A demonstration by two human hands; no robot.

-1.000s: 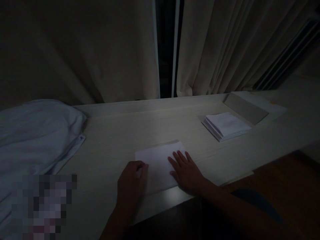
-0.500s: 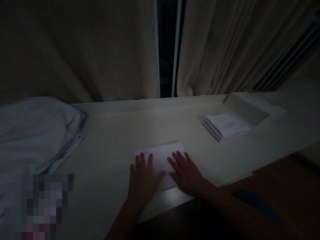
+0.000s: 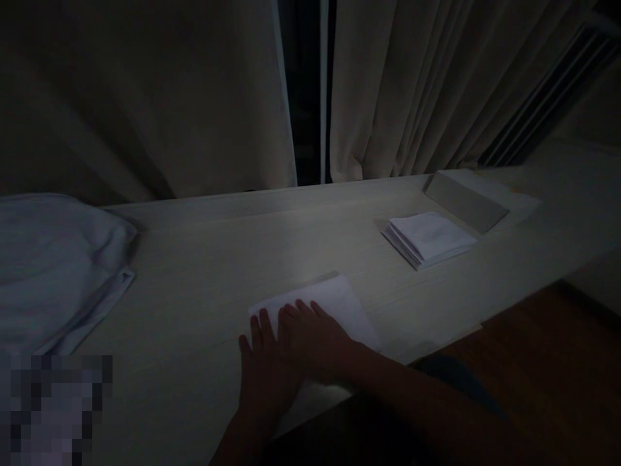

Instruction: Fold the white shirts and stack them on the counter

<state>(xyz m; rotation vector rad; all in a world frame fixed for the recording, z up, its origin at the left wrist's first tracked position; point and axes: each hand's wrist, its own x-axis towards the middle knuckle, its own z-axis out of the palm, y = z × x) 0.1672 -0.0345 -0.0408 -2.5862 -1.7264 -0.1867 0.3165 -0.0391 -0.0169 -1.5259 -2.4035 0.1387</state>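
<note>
Head view showed us the pale counter (image 3: 204,259), a stack of folded cloths (image 3: 429,238) far right, and near its front edge a white cloth (image 3: 339,301), apparently half folded, pressed flat under our left hand (image 3: 262,369) and right hand (image 3: 313,336), fingers spread, gripping nothing.

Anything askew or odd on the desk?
Nothing damaged or spilled. The folded white cloth lies slightly skewed to the desk edge, under the left hand and right hand. The folded stack at right also sits at an angle. Dim light hides detail.
</note>
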